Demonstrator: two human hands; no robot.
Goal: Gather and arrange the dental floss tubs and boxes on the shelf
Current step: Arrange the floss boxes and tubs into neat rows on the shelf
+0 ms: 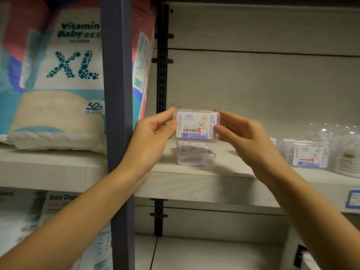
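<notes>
While a clear plastic floss box (196, 124) is held upright in the air above the shelf (194, 184), its two short ends are pinched by the left hand (151, 136) and the right hand (240, 133), the fingers of each closed on the box's edges. Directly beneath it, a second floss box (194, 155) is seen lying flat on the shelf, near the slotted black upright (161, 75). The step in hand is judged to be stacking or standing the held box against that lower one. For this to be done well, the box should be lowered squarely, label kept outward, and its edges lined up with the box below before the fingers are loosened (smooth plastic on smooth plastic is likely to slide). The boxes are rigid, rectangular, with rounded corners and a glossy printed label. Well apart to the right, another labelled floss box (309, 156) is set upright, and beside it round transparent floss tubs (348, 152) are gathered; these appear thin-walled and shiny. The shelf board is matt, pale, wood-grained. Soft plastic-wrapped diaper packs (62, 75) are stored in the neighbouring bay.
</notes>
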